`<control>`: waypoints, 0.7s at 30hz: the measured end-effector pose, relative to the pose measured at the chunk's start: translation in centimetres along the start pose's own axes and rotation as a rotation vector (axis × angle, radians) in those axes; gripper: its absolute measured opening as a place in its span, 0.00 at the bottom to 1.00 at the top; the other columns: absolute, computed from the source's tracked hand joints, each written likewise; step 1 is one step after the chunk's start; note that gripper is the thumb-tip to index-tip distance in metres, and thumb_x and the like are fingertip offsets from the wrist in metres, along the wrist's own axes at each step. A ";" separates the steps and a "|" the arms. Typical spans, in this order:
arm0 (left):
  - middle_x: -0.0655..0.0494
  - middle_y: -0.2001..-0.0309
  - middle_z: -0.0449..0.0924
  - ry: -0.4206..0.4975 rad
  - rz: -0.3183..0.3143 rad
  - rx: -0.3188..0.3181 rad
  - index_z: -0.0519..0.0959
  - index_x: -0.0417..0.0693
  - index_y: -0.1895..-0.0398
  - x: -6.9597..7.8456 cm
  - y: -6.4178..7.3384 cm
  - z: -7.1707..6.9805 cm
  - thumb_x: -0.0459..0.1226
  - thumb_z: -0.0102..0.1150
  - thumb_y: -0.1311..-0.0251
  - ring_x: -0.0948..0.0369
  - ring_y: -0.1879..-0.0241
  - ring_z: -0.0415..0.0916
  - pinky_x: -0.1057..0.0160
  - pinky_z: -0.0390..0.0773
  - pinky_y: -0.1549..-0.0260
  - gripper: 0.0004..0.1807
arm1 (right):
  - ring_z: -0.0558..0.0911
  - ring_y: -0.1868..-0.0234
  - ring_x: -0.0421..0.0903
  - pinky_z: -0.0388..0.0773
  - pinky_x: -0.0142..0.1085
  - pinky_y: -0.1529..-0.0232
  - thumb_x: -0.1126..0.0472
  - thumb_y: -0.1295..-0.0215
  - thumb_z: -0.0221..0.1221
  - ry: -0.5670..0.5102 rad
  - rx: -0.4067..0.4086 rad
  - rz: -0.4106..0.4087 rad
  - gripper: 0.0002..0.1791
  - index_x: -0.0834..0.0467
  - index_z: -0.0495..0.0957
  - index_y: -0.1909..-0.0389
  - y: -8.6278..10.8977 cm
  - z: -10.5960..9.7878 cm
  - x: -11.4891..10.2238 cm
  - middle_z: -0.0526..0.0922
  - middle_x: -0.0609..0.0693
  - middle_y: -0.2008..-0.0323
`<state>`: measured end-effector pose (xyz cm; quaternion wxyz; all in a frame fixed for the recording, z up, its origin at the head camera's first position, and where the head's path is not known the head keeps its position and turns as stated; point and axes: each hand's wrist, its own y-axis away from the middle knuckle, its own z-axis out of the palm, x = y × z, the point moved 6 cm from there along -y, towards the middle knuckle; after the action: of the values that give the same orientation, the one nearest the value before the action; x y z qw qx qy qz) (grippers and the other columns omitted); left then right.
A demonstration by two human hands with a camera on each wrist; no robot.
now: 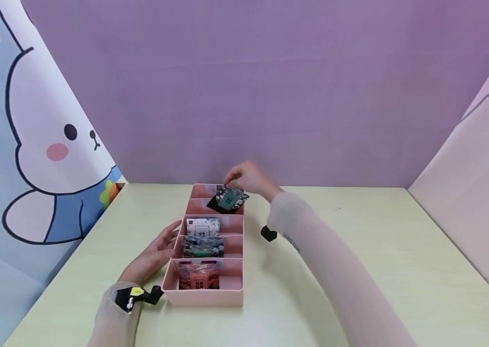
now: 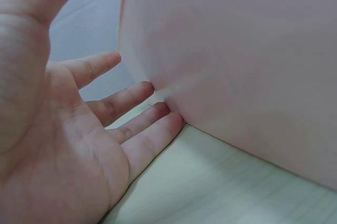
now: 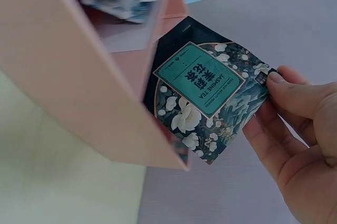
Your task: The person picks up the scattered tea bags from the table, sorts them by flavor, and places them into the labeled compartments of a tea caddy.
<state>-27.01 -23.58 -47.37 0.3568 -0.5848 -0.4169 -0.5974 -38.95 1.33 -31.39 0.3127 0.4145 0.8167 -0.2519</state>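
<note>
A long pink divided box (image 1: 205, 298) stands on the table. Between thumb and fingers, my right hand (image 1: 250, 179) pinches one corner of a jasmine tea sachet (image 3: 200, 79), dark with white flowers and a teal label. The sachet hangs tilted over the far compartments, its lower part overlapping the box's rim in the right wrist view. My left hand (image 1: 153, 258) lies along the box's left side, fingers extended. In the left wrist view its fingertips (image 2: 174, 121) touch the side wall low down, near the tabletop.
Red sachets (image 1: 198, 278) lie in the nearest compartment, dark green-labelled sachets (image 1: 203, 247) behind them, then white sachets (image 1: 203, 226). The pale table (image 1: 357, 260) ends at a purple backdrop (image 1: 270, 96). Cartoon-printed panels (image 1: 58, 125) flank both sides.
</note>
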 end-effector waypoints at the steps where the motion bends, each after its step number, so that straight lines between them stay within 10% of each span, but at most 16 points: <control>1: 0.43 0.23 0.45 -0.002 0.002 -0.002 0.44 0.61 0.19 0.0 0.0 0.0 0.42 0.58 0.32 0.40 0.24 0.40 0.31 0.41 0.33 0.44 | 0.82 0.62 0.45 0.80 0.35 0.61 0.65 0.35 0.65 0.010 -0.005 0.001 0.06 0.60 0.88 0.61 0.0 0.3 0.1 0.87 0.48 0.62; 21: 0.44 0.23 0.45 -0.005 -0.001 0.001 0.44 0.61 0.19 0.0 0.1 0.1 0.43 0.58 0.32 0.41 0.24 0.40 0.31 0.41 0.33 0.44 | 0.82 0.56 0.47 0.82 0.34 0.54 0.77 0.35 0.58 0.005 -0.089 -0.021 0.13 0.61 0.88 0.61 0.1 4.4 1.0 0.86 0.51 0.60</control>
<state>-26.87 -23.54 -47.34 0.3559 -0.5860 -0.4182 -0.5959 -37.95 -1.06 -35.14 0.3264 0.3922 0.8321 -0.2174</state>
